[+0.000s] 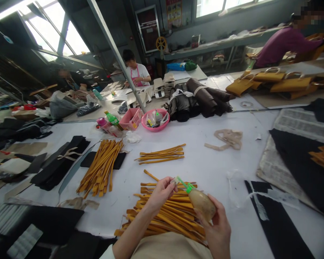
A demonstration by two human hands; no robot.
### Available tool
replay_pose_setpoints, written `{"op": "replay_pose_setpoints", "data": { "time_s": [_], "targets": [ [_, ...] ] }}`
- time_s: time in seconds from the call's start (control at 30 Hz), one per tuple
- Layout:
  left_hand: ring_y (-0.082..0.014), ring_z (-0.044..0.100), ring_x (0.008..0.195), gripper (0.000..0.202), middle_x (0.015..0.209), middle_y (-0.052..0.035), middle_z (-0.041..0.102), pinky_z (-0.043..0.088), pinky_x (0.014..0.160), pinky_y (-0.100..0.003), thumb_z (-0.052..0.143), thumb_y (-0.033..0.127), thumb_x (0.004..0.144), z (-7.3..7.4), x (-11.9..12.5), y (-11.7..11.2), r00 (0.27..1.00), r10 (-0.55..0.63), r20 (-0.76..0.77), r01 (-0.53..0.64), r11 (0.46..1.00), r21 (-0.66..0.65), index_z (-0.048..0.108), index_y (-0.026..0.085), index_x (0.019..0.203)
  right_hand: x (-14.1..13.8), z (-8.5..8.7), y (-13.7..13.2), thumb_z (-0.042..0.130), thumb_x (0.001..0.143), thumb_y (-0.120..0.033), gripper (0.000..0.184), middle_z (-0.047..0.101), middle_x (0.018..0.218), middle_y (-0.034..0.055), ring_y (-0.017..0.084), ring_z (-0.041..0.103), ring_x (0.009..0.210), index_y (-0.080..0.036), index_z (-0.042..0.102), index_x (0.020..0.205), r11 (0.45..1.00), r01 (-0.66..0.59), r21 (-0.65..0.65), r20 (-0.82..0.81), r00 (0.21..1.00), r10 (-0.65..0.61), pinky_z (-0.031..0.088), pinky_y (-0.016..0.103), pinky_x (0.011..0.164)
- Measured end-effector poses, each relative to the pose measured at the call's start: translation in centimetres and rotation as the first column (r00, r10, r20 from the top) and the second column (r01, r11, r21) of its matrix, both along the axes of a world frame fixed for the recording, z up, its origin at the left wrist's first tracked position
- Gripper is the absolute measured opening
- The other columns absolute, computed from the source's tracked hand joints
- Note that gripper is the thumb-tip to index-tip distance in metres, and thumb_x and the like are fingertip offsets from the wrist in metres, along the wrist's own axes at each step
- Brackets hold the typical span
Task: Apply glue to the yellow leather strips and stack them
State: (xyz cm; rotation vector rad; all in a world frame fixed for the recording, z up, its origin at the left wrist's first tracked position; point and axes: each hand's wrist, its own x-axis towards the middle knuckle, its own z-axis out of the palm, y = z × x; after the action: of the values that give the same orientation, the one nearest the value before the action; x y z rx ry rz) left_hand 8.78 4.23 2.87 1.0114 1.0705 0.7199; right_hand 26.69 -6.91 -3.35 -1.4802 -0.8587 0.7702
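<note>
Squeeze bottle (202, 204) near side, above strap pile (178, 207); right hand (218, 225) cups it, left hand (163, 190) pinches pale piece (175, 180) at green nozzle (183, 183). Step: nozzle handling, apparently; next likely needs steady bottle.

There are three co-workers (144, 73), one hand-held squeeze bottle (202, 204), two piles (99, 169) and one small row (162, 157) of mustard straps (166, 212), one round pink basin (155, 129) and one pink box (131, 123).

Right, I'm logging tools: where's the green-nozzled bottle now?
In the head view, lower right of centre, the bottle is in the right hand above the mustard strips, its nozzle pointing toward the left hand.
</note>
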Motion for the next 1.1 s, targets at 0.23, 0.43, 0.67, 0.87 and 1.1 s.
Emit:
{"op": "replay_pose_setpoints", "data": {
  "time_s": [0.23,0.43,0.67,0.87,1.1],
  "targets": [
    [-0.0044,0.028,0.048,0.038,0.063,0.0049,0.046,0.017,0.045,-0.021,0.062,0.051,0.087,0.1,-0.1,0.1,1.0,0.005,-0.022,-0.005,1.0,-0.004,0.055,0.014,0.08,0.2,0.2,0.0,0.084,0.071,-0.037,0.061,0.06,0.128,0.0099,0.028,0.061,0.112,-0.023,0.059,0.125,1.0,-0.016,-0.009,-0.036,0.999,0.015,0.056,0.038,0.089],
    [-0.0044,0.027,0.048,0.038,0.063,0.0049,0.045,0.017,0.045,-0.021,0.061,0.051,0.088,-0.1,-0.1,0.3,1.0,0.001,-0.019,-0.001,1.0,0.004,0.054,0.014,0.079,0.3,0.4,0.0,0.083,0.072,-0.036,0.063,0.059,0.129,0.0098,0.027,0.062,0.11,-0.024,0.057,0.127,0.997,0.073,-0.002,-0.093,0.993,-0.073,0.057,0.036,0.088],
    [-0.004,0.028,0.049,0.039,0.068,0.0029,0.05,0.016,0.046,-0.021,0.063,0.053,0.086,-0.2,-0.3,0.4,1.0,0.007,0.001,-0.007,1.0,-0.021,0.055,0.015,0.082,1.0,-0.8,-1.4,0.083,0.072,-0.034,0.062,0.06,0.13,0.0098,0.029,0.06,0.115,-0.023,0.058,0.128,0.996,-0.074,-0.042,-0.019,0.997,0.073,0.055,0.04,0.094],
    [-0.0048,0.027,0.048,0.042,0.067,0.0033,0.049,0.017,0.046,-0.021,0.062,0.057,0.084,-0.2,-0.1,0.6,1.0,-0.005,-0.023,0.004,0.999,-0.033,0.054,0.015,0.082,0.4,0.1,-0.4,0.085,0.069,-0.037,0.063,0.061,0.128,0.0097,0.029,0.062,0.112,-0.023,0.06,0.124,0.998,-0.006,-0.058,-0.084,0.996,0.001,0.056,0.039,0.091],
    [-0.0134,0.048,0.069,0.038,0.078,-0.0004,0.056,0.039,0.065,-0.024,0.046,0.052,0.096,-0.1,-1.3,1.3,0.944,0.028,-0.33,0.07,0.958,0.279,0.062,0.018,0.102,0.9,1.6,1.4,0.084,0.068,-0.042,0.061,0.069,0.109,0.0068,0.023,0.07,0.08,-0.024,0.059,0.12,0.965,0.18,-0.189,-0.448,0.859,-0.248,0.06,0.032,0.063]
  ]
}}
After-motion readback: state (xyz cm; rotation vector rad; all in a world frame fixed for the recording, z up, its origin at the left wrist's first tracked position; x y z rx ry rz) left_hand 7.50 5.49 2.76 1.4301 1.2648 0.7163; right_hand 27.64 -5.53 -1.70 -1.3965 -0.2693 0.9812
